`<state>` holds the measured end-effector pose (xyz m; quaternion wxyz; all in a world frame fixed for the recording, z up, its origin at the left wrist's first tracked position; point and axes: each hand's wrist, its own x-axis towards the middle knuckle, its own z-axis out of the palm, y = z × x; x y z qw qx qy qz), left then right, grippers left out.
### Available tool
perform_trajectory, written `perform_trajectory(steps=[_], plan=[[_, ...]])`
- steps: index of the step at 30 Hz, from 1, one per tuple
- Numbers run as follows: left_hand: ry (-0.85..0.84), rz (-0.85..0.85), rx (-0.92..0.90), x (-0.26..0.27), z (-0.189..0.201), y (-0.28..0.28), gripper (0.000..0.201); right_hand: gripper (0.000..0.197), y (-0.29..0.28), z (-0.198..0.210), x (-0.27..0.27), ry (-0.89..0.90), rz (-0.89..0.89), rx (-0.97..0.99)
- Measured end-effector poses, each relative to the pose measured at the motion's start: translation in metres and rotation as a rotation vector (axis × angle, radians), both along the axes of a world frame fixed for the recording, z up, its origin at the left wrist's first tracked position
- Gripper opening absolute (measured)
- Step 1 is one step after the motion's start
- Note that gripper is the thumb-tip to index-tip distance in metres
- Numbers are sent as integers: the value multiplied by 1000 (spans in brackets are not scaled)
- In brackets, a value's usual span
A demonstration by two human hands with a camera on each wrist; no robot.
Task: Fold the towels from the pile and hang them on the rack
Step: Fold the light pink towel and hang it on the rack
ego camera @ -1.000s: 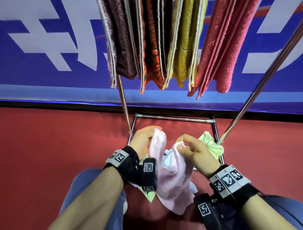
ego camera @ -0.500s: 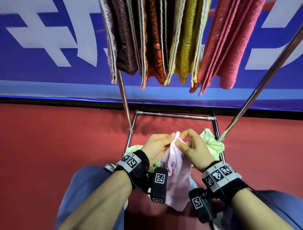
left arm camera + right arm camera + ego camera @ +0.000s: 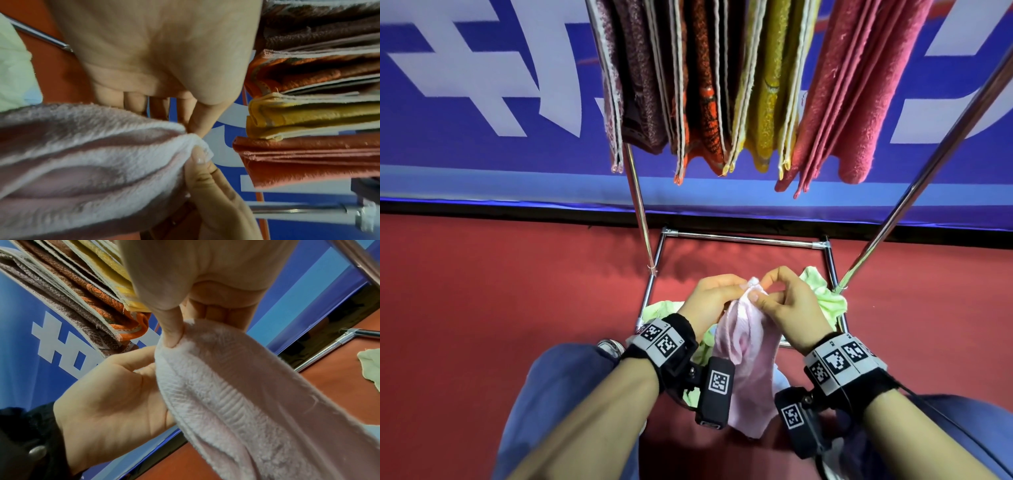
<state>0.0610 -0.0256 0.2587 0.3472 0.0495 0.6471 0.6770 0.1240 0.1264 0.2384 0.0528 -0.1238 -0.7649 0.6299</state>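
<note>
A pale pink towel [image 3: 743,356] hangs from both hands above the pile. My left hand [image 3: 717,294] and right hand [image 3: 782,301] meet at its top corner [image 3: 753,284], each pinching the cloth between thumb and fingers. The left wrist view shows the pink towel [image 3: 86,162] bunched at the fingertips; the right wrist view shows my thumb pressed into its folded edge [image 3: 205,369]. Light green towels [image 3: 825,294] of the pile lie on the floor under my hands. The rack [image 3: 739,238] carries several folded towels [image 3: 722,85] overhead.
The rack's chrome uprights [image 3: 638,205] and slanted bar [image 3: 928,164] frame my hands. Its floor frame sits on red carpet [image 3: 500,308] before a blue banner wall [image 3: 482,85]. My knees in blue trousers [image 3: 558,394] flank the pile.
My hands rose a little and came together at the towel's top corner. The pink towel went from spread between them to gathered and hanging in a narrow fold.
</note>
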Motion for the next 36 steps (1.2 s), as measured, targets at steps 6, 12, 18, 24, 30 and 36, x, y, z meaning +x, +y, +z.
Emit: perform_trajectory(steps=[6, 12, 18, 24, 30, 36], plan=[[184, -58, -69, -1, -7, -1, 9, 27, 1, 4, 3, 22, 19, 18], [268, -106, -79, 2, -11, 1, 27, 22, 4, 1, 1, 8, -110, 142], [447, -84, -407, -4, -25, -7, 21, 19, 5, 14, -1, 83, -254, 172], [286, 59, -498, -16, -31, -21, 18, 9, 33, 27, 1, -32, -453, 265], [220, -80, -182, -9, -2, -26, 29, 10, 42, 27, 5, -88, -490, 321], [264, -174, -156, 4, 1, -24, 35, 10, 47, 24, 7, -97, -523, 315]])
